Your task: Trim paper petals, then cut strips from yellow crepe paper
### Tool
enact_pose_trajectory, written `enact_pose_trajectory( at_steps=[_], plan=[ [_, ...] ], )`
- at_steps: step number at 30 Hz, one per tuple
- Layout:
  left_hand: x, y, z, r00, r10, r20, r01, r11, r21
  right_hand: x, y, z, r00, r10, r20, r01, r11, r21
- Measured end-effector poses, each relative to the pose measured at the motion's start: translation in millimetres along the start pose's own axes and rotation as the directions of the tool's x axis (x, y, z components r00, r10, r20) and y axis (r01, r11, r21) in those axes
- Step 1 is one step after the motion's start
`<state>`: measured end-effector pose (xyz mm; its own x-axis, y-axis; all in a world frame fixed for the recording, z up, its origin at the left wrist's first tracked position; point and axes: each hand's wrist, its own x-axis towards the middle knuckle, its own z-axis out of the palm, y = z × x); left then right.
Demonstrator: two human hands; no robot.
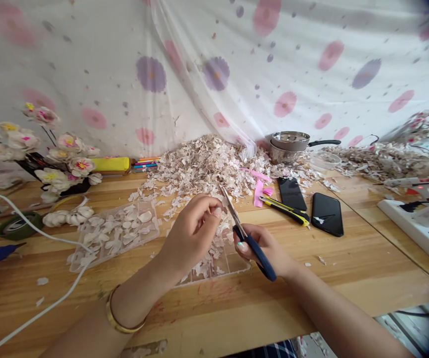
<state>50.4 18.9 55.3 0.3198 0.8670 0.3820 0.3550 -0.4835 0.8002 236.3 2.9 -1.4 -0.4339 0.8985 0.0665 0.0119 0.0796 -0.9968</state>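
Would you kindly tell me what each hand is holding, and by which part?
The right hand grips scissors by their navy handles; the left hand pinches what seems a small petal, the hold hidden.

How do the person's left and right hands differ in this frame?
The left hand holds no tool, its fingers curled toward the blades, while the right hand grips dark blue-handled scissors. The left wrist wears a gold bangle; the right wrist shows none. Both hands are bare and held above a clear tray of petals.
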Motion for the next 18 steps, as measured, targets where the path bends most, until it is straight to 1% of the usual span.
enact_pose_trajectory(
  at_steps=[8, 14, 18],
  plan=[
    [0.9, -1.0, 1.7, 1.000, -0.022, -0.020, 0.023, 1.000, 0.007, -0.1, -1.8, 1.1, 1.000, 0.006, 0.014, -0.006, 1.000, -0.025],
    [1.3, 0.5, 1.3, 0.993, -0.112, 0.027, 0.114, 0.988, -0.106, -0.6, -2.2, 1.6, 1.000, -0.007, 0.023, 0.008, 0.999, -0.039],
    [1.6, 1.4, 0.8, 0.990, -0.133, 0.047, 0.140, 0.975, -0.172, -0.5, -2.9, 2.4, 1.000, 0.003, 0.030, -0.002, 0.999, -0.037]
  ],
)
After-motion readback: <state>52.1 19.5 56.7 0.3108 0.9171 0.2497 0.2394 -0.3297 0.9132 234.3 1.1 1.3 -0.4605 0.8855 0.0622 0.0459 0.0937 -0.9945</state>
